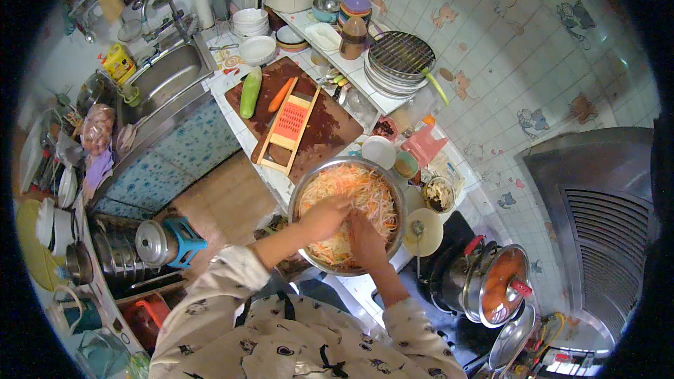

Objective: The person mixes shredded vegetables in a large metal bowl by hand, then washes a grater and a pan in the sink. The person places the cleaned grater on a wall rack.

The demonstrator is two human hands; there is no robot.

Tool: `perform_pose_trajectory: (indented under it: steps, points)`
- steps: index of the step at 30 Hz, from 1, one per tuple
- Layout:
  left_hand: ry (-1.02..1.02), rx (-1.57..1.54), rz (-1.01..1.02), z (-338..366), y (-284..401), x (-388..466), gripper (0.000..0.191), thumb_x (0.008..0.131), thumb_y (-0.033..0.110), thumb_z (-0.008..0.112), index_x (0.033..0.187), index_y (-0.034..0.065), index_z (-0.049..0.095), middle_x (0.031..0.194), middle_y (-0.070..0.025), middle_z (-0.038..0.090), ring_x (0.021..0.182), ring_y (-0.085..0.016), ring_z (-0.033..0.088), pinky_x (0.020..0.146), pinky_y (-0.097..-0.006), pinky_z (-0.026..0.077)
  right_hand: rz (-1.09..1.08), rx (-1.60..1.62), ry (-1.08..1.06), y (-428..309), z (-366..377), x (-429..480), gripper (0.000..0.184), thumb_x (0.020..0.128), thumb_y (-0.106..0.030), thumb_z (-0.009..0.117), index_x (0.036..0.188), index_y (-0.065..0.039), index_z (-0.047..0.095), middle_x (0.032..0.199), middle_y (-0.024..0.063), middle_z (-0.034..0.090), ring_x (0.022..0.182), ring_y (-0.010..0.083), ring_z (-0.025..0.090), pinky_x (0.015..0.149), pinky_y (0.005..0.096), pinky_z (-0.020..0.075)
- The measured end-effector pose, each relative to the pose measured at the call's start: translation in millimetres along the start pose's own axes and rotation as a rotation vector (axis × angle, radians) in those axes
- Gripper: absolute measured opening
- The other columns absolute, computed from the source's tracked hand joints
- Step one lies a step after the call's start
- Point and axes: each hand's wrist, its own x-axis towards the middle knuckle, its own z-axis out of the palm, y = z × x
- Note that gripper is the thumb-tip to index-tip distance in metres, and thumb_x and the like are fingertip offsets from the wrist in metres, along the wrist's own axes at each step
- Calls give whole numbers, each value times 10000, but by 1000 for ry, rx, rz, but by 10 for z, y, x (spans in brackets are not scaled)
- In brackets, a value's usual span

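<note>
A large stainless steel bowl (pixel 401 197) stands at the near end of the counter, full of shredded vegetables (pixel 376 194) in pale and orange strands. Both hands are in it. My left hand (pixel 327 217) lies across the middle of the shreds, fingers towards my right hand (pixel 366 239). The right hand points down into the heap, its fingertips close to the left ones. What the fingers grip among the strands is hidden. Beyond the bowl, a wooden-framed grater (pixel 288 121) with an orange plate rests on a brown cutting board (pixel 331 121), beside a carrot (pixel 281 95) and a pale green gourd (pixel 251 93).
A knife handle (pixel 259 148) shows beside the grater. Right of the bowl stand a white bowl (pixel 378 152), a pale bowl with a ladle (pixel 427 239), and a lidded pot (pixel 500 287) on the stove. A metal sink (pixel 168 71) is at upper left; stacked plates (pixel 392 81) fill the shelf.
</note>
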Motion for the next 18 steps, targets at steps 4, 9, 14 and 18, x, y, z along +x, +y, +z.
perform_pose_trajectory:
  steps: [4,9,14,18]
  points:
    - [116,61,196,-28,73,-536,383,870,178,597,1157,-74,625,1431,-203,479,1393,-373,364,1188,-500,245,-43,-14,141,-345,45,-303,440,893,-62,527,1321,36,499,1409,259,477,1304,383,482,1049,434,453]
    - [-70,146,257,-109,-23,-688,501,903,224,611,1316,-49,540,1514,-188,392,1432,-356,318,1155,-501,295,-111,-118,105,-547,56,-261,415,887,-55,537,1293,26,505,1398,274,478,1316,394,468,1059,444,443]
    - [140,-18,321,-104,-196,-677,421,843,153,636,1226,-15,588,1390,-198,502,1285,-368,484,1037,-449,433,-11,-128,121,-620,170,-261,441,891,-54,553,1323,17,497,1383,260,497,1295,401,485,1058,432,443]
    - [8,-121,283,-256,-285,-583,309,810,69,628,1108,-11,619,1206,-182,565,1135,-369,558,953,-469,467,165,-170,111,-807,85,-162,343,889,-135,548,1201,-3,598,1258,211,589,1131,376,599,948,442,508]
